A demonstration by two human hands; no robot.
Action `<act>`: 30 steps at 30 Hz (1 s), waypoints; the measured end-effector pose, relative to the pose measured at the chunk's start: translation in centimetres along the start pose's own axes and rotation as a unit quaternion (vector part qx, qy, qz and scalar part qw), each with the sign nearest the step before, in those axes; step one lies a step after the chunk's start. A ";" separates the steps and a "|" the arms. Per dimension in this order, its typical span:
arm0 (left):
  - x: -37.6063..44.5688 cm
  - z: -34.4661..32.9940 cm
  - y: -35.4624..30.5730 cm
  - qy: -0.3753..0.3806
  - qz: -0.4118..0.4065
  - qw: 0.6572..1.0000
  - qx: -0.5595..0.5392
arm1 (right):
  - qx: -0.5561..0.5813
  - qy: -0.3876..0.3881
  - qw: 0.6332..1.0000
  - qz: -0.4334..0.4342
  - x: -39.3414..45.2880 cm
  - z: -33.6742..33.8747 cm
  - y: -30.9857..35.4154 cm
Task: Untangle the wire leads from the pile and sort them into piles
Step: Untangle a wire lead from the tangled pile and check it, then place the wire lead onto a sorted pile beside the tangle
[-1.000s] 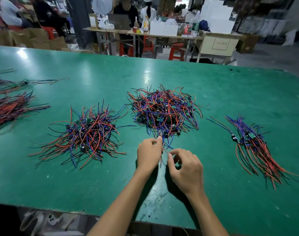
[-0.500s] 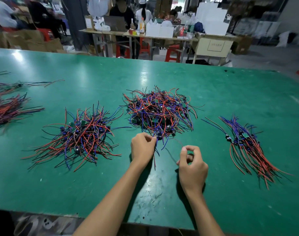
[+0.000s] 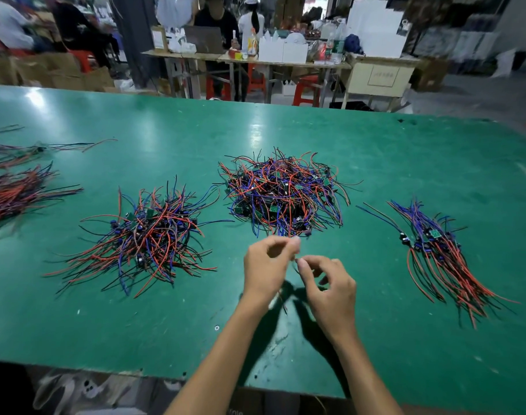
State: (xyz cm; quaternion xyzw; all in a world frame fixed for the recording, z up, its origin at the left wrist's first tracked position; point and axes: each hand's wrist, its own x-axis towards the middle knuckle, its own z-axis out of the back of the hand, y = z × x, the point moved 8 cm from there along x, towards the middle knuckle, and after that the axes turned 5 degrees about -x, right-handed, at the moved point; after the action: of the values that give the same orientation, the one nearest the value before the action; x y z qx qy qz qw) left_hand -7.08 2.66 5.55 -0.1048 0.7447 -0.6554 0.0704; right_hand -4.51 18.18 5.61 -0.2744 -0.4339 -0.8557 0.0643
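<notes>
A tangled pile of red, blue and black wire leads (image 3: 282, 193) lies in the middle of the green table (image 3: 405, 163). My left hand (image 3: 266, 268) hovers just below it, thumb and fingers pinched on a thin lead whose dark end hangs below. My right hand (image 3: 327, 290) is close beside it, fingertips pinching the same thin lead. A looser spread pile (image 3: 145, 238) lies to the left. A combed pile with leads running one way (image 3: 441, 259) lies to the right.
Two more bundles of leads (image 3: 13, 193) lie at the table's left edge. The near table edge (image 3: 166, 374) runs below my forearms. Behind the table stand benches with boxes and bottles, red stools and several people.
Both hands have lifted a little and come together again, fingertips almost touching, after the right hand had drawn away to the right. The view has shifted slightly.
</notes>
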 end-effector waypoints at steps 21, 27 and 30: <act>1.0 10.6 -5.8 -0.255 -0.173 0.839 0.449 | 0.015 0.025 0.999 0.042 0.3 -0.6 1.1; 0.4 0.4 3.1 0.074 0.175 0.977 -0.093 | -0.078 0.046 0.967 0.237 -1.4 -1.4 3.5; 0.4 -0.3 4.3 0.081 0.216 0.948 -0.220 | -0.096 0.067 0.947 0.300 -2.2 -2.3 4.5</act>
State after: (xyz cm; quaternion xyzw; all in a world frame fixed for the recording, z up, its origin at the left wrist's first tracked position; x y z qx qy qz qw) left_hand -7.80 3.34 1.35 0.0994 0.8781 -0.4509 0.1252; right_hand -2.00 13.34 6.55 -0.3386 -0.2421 -0.8507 0.3210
